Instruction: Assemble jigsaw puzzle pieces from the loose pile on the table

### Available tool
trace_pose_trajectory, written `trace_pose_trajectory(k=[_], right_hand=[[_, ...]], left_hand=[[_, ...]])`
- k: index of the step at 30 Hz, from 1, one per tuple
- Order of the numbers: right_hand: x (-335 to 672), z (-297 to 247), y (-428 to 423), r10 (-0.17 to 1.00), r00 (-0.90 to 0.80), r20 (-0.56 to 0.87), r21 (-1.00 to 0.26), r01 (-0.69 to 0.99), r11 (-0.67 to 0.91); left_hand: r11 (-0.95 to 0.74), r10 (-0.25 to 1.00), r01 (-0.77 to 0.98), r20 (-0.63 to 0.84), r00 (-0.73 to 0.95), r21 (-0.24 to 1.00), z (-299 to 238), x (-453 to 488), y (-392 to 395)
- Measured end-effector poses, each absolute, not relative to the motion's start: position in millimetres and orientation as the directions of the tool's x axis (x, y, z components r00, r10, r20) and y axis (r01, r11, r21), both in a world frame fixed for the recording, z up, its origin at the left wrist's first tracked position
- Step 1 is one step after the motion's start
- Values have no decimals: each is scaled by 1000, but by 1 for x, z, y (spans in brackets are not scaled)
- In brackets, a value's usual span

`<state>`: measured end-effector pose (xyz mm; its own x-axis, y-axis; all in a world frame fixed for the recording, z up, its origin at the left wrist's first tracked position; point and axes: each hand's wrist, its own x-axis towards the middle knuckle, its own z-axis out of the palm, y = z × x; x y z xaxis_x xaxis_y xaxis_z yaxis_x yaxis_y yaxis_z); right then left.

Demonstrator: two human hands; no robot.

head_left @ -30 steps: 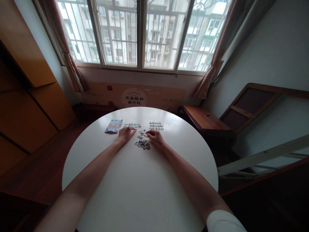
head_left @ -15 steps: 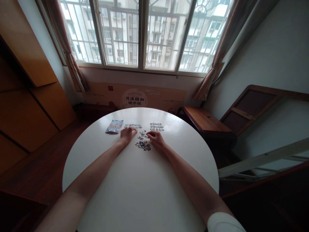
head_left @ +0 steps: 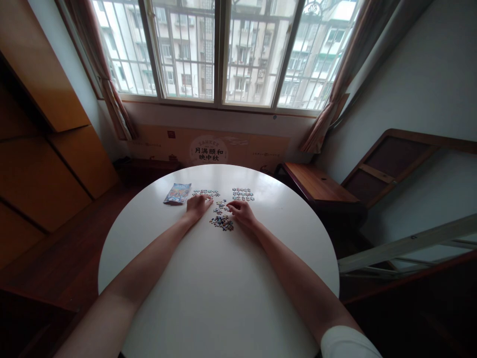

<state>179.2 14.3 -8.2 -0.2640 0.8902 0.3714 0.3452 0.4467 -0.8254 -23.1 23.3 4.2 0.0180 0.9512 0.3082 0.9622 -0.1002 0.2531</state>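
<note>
A heap of small coloured jigsaw pieces [head_left: 222,222] lies on the round white table [head_left: 219,288]. My left hand [head_left: 197,206] rests flat just left of the heap, fingers stretched toward a joined strip of pieces [head_left: 206,192]. My right hand [head_left: 242,213] sits at the right of the heap, fingers curled in a pinch over the loose pieces; what it holds is too small to see. A second joined patch of pieces [head_left: 243,194] lies beyond my right hand.
A small printed packet [head_left: 177,193] lies on the table, left of my left hand. A wooden bench [head_left: 316,183] stands to the right of the table, wooden cabinets [head_left: 44,149] to the left, a barred window [head_left: 219,49] ahead.
Both hands stay by the heap; only the view has shifted slightly. My right fingers stay curled over the pieces.
</note>
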Motion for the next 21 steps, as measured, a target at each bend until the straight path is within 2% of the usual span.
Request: trace_pose_trajectory(k=[21], right_hand=[[179, -7, 14, 890, -269, 368, -823, 350, 447]], left_hand=[[-48, 959, 967, 284, -26, 252, 7, -21, 23]])
